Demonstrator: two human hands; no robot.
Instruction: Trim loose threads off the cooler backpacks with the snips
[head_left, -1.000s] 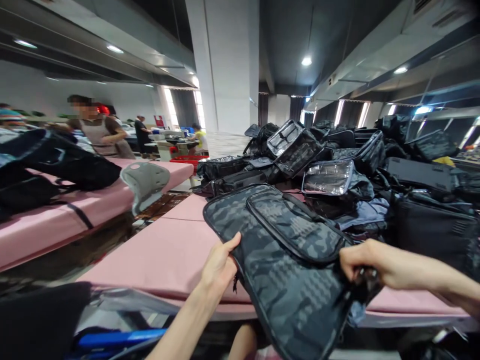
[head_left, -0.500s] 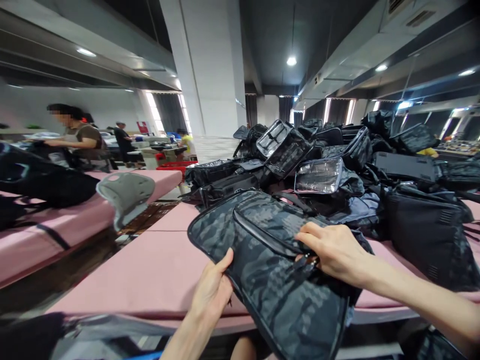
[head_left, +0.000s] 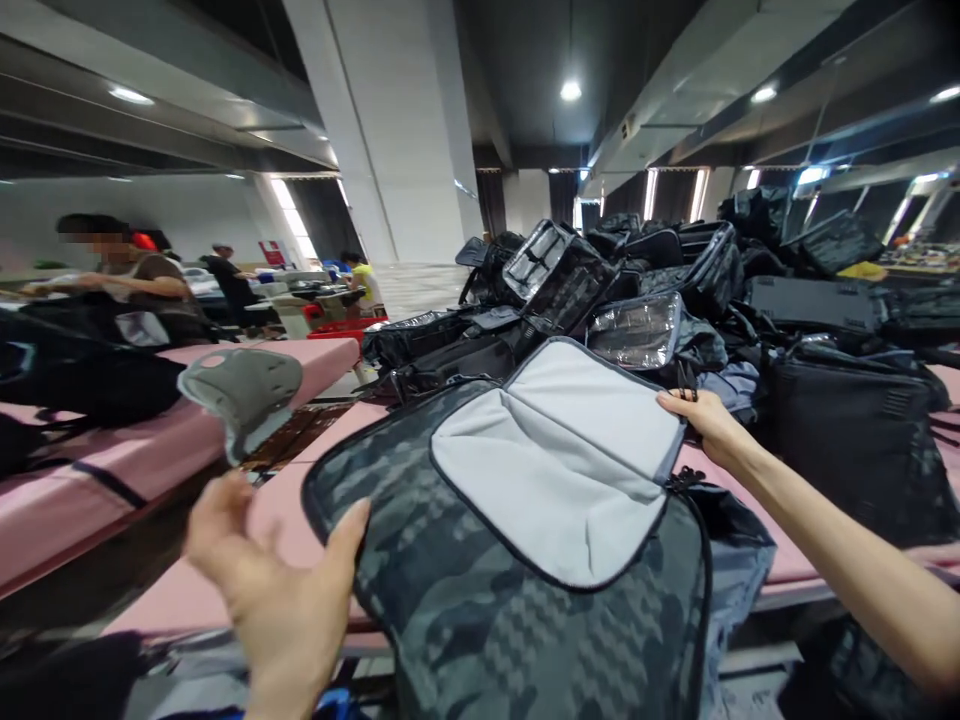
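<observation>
Camouflage bag, flap open; distant red sign illegible.

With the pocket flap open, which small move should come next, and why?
Probably the left hand should steady the camouflage bag: it is open at the bag's edge, while the right hand pinches the raised flap, with the pale lining exposed.

Pale-lined flap of camouflage bag in right hand
</observation>
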